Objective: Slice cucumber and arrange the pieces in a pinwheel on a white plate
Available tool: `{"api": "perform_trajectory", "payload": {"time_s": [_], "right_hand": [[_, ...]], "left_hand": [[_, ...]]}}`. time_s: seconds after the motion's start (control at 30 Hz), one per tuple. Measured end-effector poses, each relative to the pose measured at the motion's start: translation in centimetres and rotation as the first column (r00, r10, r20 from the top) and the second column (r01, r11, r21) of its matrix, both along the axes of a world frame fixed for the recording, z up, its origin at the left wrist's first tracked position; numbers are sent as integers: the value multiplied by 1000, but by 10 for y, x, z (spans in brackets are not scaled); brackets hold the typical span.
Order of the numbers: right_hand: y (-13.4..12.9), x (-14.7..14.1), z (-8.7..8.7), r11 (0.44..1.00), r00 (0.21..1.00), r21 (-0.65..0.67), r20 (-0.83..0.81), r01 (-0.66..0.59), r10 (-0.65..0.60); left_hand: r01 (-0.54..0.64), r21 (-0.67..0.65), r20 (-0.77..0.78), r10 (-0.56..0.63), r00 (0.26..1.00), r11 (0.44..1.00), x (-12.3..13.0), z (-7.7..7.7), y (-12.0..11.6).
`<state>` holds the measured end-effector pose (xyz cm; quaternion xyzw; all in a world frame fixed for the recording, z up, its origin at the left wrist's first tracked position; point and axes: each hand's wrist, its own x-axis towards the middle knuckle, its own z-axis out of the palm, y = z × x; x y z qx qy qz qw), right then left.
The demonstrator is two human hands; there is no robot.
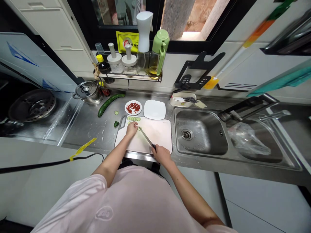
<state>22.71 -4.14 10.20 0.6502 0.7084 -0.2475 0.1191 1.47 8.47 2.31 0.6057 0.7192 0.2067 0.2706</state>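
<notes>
My right hand (162,153) is wrapped round the black handle of a kitchen knife (147,138), whose blade points up and left over the white cutting board (157,132). At the blade's tip is a pale green cucumber slice (139,128). My left hand (132,128) is just left of that tip, its fingers drawn together; whatever they pinch is too small to make out. Beyond the left fingers, a row of cucumber slices (133,118) lies along the board's far edge. Left of the board are a cut cucumber end (116,124) and a loose slice (116,113).
A whole cucumber (109,104) lies at the back left, near a lidded steel pot (87,92). Behind the board stand a plate of chopped red pieces (126,112) and a white square plate (155,110). To the right is a steel sink (201,129); a bottle rack (136,76) hangs above.
</notes>
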Motion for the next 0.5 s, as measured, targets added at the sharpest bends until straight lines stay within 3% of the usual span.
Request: {"api": "perform_trajectory", "payload": {"time_s": [0.5], "right_hand": [[-12,-14,-5,998,999,-39,-12,43,-43]], "left_hand": [[-3,-5,0,3,1000,1000,-1,-2,0]]}}
